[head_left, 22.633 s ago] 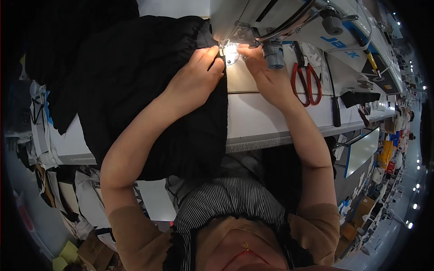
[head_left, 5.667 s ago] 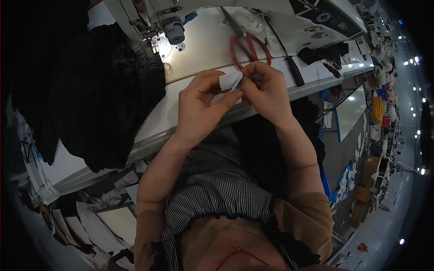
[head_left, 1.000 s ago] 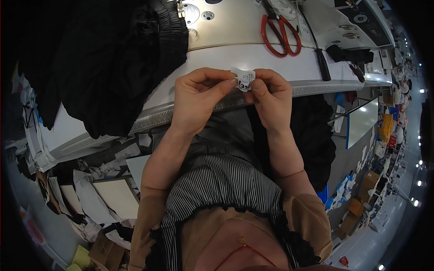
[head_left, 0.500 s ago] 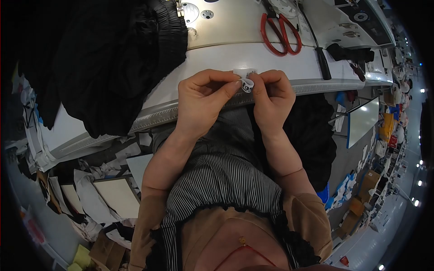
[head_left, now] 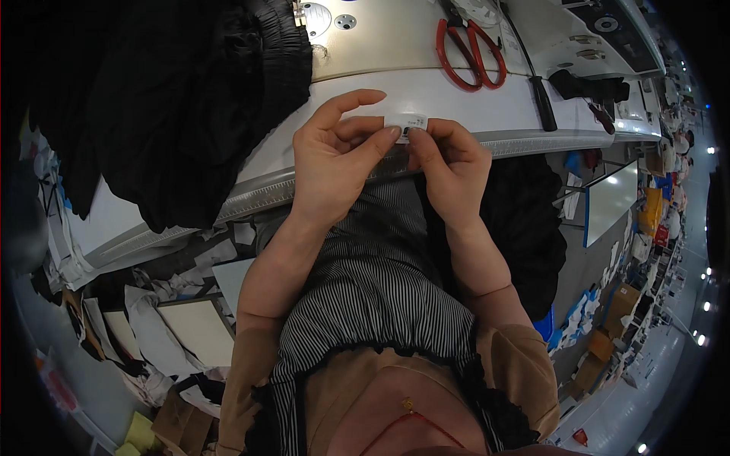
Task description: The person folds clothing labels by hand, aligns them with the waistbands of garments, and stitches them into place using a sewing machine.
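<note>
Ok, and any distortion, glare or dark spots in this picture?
Head view: fisheye bending curves the table edge, with corners black; head view: lights at far right glare as white spots; head view: the black garment loses detail in darkness; head view: print on the white label too small to read.

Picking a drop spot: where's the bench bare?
Bare: middle of the pale machine bed, between black garment and red-handled scissors; white table strip in front of it, short of the held label. Crowded: left, under the garment; right, with scissors, black-handled tool and dark cloth.

Left hand (head_left: 331, 163): one finger (head_left: 362, 97) lifted off white label (head_left: 404, 120).
</note>
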